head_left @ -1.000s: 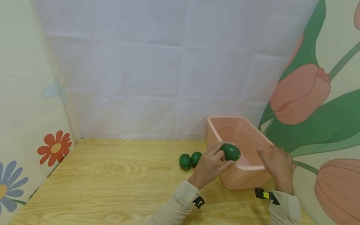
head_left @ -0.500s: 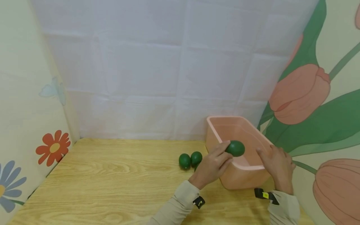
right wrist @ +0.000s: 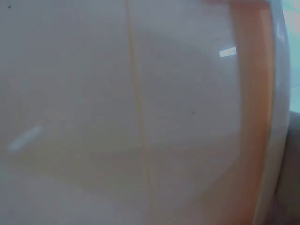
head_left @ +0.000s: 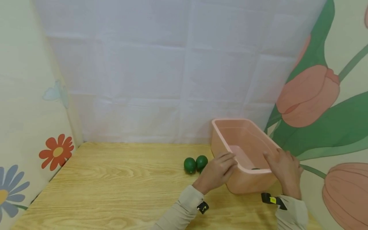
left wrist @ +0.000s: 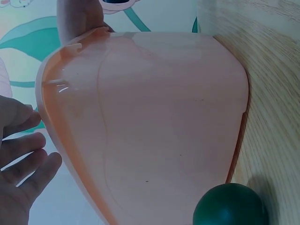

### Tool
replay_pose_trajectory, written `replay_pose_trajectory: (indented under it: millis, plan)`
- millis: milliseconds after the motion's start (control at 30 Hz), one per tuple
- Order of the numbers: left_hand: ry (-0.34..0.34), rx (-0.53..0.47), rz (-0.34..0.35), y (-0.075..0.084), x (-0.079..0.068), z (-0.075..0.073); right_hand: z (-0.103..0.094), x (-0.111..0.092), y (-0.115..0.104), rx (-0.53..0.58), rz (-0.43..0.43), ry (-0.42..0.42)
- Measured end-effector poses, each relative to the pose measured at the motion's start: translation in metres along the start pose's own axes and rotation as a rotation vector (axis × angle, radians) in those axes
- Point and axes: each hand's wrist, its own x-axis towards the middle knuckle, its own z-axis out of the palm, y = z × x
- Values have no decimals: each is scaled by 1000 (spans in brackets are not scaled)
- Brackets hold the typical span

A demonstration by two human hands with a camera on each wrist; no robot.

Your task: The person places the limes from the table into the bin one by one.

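Note:
My left hand (head_left: 217, 171) is at the left rim of a pink plastic bin (head_left: 253, 182), its fingers bent loosely with nothing between them. In the left wrist view those fingers (left wrist: 28, 159) stand spread beside the rim. My right hand (head_left: 284, 169) grips the right rim, thumb on the inner side. A sliver of a dark green avocado (head_left: 255, 169) shows inside the bin, mostly hidden by the near wall. Two smooth green avocados, one at the left (head_left: 189, 165) and one beside it (head_left: 202, 162), lie on the table; part of another shows behind my left hand.
The wood-grain table (head_left: 115, 182) runs up to a white cloth backdrop (head_left: 138, 80). At the right, a wall hanging with large tulips (head_left: 310, 95) stands close behind the bin. A flower-patterned wall (head_left: 23, 111) borders the left side.
My left hand held an avocado over the bin's near end and has let it go; it now lies inside. The left fingers have drawn back to the left rim. My right hand stayed put.

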Motion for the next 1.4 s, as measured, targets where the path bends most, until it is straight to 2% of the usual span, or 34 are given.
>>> replay_pose_trajectory:
  millis: [133,233,367,633,1167,1400]
  plan:
    - [-19,31,19,-1,-1,0,0,0,3,-6,-3,3]
    - [-33,11,17,0,-1,0,0,0,4,-10,-1,5]
    - [-53,-31,-7,0,-3,0,1,1,4,-8,-2,2]
    - [-94,-49,-46,-1,-5,0,0,3,3,-14,0,0]
    - [-159,4,-50,-4,-10,0,-1,3,4,-16,6,-24]
    - [-167,11,-67,-8,-12,-1,0,2,3,-14,-2,-6]
